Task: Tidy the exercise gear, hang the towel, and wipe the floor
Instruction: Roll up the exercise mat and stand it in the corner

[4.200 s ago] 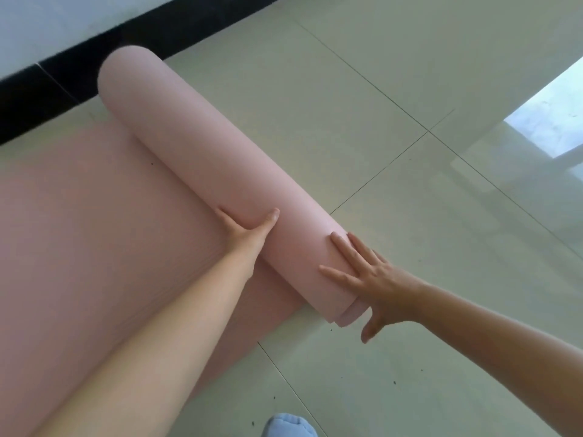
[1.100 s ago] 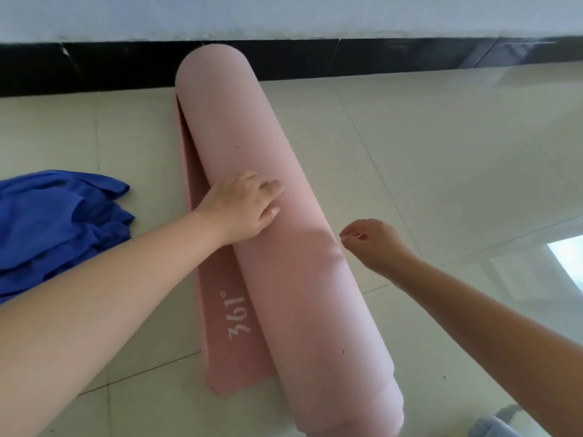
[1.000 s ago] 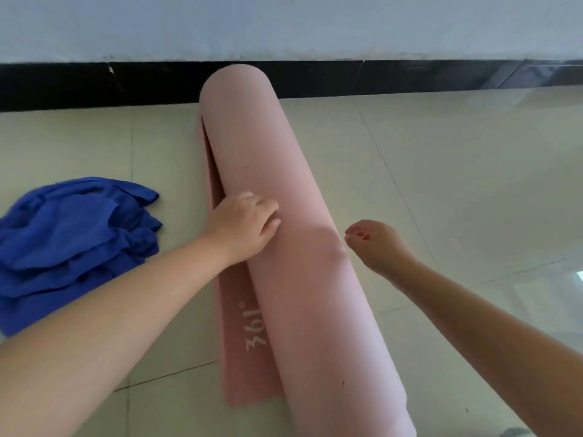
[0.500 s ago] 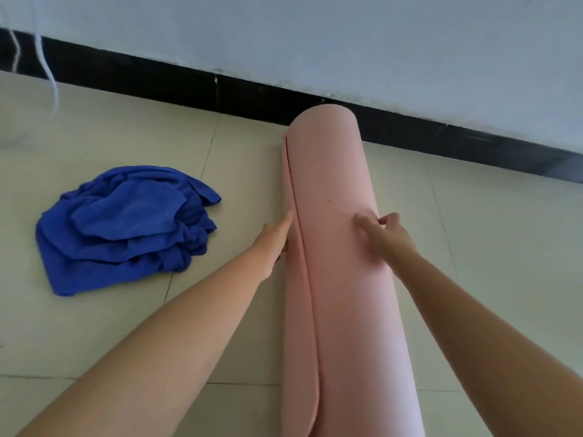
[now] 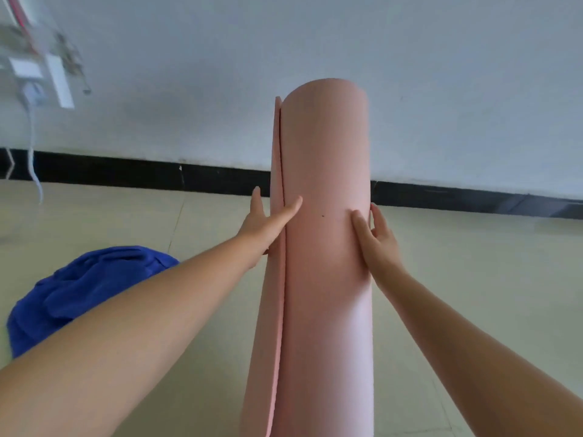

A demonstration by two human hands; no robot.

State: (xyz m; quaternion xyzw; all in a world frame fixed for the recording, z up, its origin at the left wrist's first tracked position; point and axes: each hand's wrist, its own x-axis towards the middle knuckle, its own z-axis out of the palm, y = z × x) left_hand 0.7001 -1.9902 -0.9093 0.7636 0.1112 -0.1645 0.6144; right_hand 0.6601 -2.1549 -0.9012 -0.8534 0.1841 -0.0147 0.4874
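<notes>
You are tidying the gear: your left hand [image 5: 266,220] and right hand [image 5: 377,238] are clasping the rolled mat [image 5: 325,247], seemingly raised before the wall [image 5: 441,89]. Next, be pinning its loose edge while carrying.

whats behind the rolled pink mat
Behind the rolled pink mat are the white wall and black baseboard. The roll covers the baseboard stretch directly behind it, and hides most fingers of both hands.

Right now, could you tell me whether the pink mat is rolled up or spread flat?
Rolled up: the pink mat forms a tube, loose edge along its left side.
</notes>
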